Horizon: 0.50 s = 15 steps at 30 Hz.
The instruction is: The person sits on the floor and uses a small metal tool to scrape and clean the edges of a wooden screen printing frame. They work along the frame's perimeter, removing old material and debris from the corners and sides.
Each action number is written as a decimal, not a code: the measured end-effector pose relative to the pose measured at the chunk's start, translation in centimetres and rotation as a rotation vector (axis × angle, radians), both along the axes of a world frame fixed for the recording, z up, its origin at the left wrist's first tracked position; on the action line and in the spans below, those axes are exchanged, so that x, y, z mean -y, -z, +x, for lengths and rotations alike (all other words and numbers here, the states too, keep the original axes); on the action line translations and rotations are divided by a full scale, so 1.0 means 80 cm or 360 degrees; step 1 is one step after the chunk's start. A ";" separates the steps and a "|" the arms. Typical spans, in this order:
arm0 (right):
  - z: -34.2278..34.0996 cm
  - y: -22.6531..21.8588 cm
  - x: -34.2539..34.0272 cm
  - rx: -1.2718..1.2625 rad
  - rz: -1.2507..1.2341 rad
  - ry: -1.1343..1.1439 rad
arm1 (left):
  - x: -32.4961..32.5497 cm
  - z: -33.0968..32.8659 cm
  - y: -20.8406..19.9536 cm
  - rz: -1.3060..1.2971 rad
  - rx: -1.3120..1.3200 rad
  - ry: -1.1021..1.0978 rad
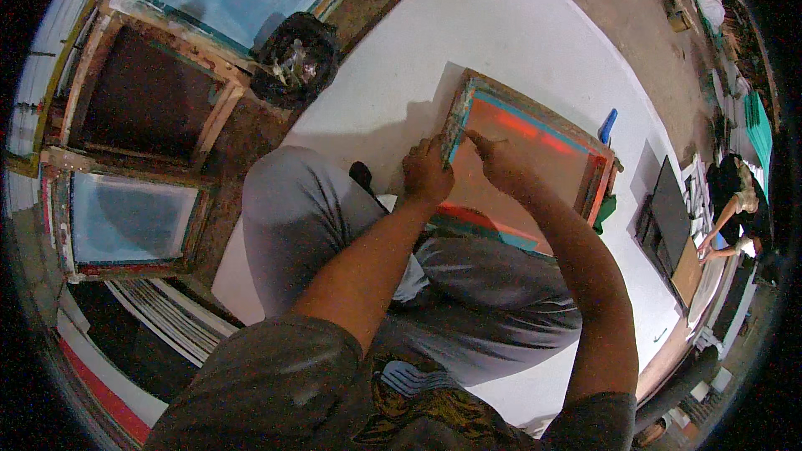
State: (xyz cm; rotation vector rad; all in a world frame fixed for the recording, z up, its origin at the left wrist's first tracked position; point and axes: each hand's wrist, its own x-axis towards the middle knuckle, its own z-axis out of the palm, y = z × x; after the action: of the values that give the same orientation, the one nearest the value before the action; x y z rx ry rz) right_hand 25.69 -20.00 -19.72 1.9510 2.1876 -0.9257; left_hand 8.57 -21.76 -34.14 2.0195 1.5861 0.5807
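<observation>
A wooden screen-printing frame (547, 114) rests tilted near my folded legs, its mesh stained orange-red and edged with blue-green. My left hand (428, 169) grips the frame's left side, fingers wrapped round the wood. Over the mesh, close to that same side, my right hand (508, 165) has one finger stretched toward the frame's upper left corner. Nothing shows in the right hand; its other fingers are curled and partly hidden. Just beyond the frame's right corner lies a blue tool (608, 125), and a dark green piece (605, 213) sticks out beside its right edge.
I sit on a large white board (501, 17). Other mesh frames (134, 255) lie at the left, near a black plastic bag (294, 63). Dark flat panels (664, 209) stand on the right edge, with another person's arms (727, 217) beyond. Stacked strips (167, 317) lie lower left.
</observation>
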 end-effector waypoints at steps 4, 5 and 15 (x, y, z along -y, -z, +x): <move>0.009 0.027 0.019 0.0240 0.0117 -0.0056 | -0.009 0.006 -0.017 -0.0210 0.0009 0.0120; 0.012 0.015 0.011 -0.0079 0.0178 -0.0027 | -0.008 0.002 -0.020 -0.0247 0.0045 0.0107; 0.053 0.089 0.036 -0.0853 -0.0429 0.0796 | -0.006 0.001 0.011 -0.0045 0.0074 0.0096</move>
State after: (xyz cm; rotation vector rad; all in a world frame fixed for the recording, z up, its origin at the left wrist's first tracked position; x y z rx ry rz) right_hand 29.96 -22.89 -26.82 2.3472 1.6380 -1.8930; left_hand 8.65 -21.28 -35.00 2.0111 1.4926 0.5752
